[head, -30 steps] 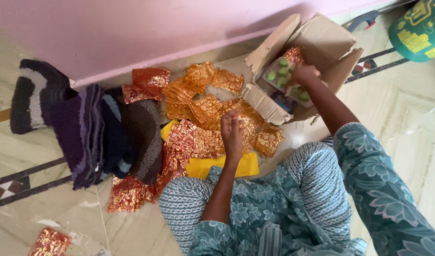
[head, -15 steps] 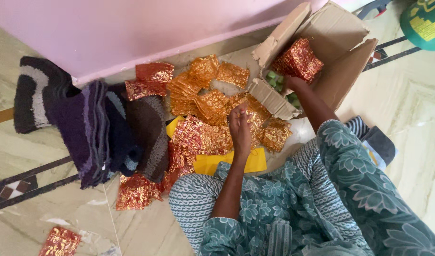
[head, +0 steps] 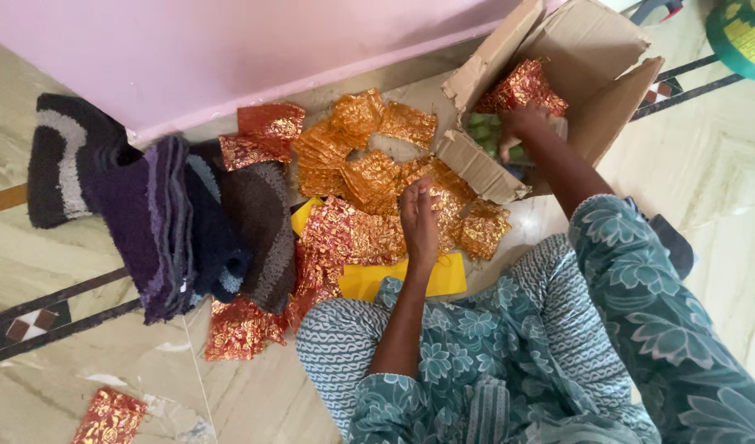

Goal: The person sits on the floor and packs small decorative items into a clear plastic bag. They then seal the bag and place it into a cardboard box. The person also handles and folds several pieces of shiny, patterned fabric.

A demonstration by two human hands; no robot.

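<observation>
My left hand (head: 419,219) hovers over a heap of orange foil pouches (head: 362,148), fingertips drawn together, with nothing visible in them. Red foil pouches (head: 344,238) and a yellow sheet (head: 410,279) lie just beneath it. My right hand (head: 521,123) reaches into an open cardboard box (head: 482,169) at the upper right. Its fingers are down among small green pieces (head: 482,127), and its grip is hidden. A red foil pouch (head: 525,82) sits in the box just beyond that hand.
Folded dark rugs (head: 147,214) lie at the left against a pink wall (head: 229,49). Loose red pouches lie on the tiled floor (head: 110,415). A green and yellow object (head: 743,33) stands at the top right. My patterned teal clothing fills the lower right.
My right hand has gone deeper into the box and shifted among the green pieces. The red pouch in the box came into fuller view. My left hand lowered slightly towards the pouches.
</observation>
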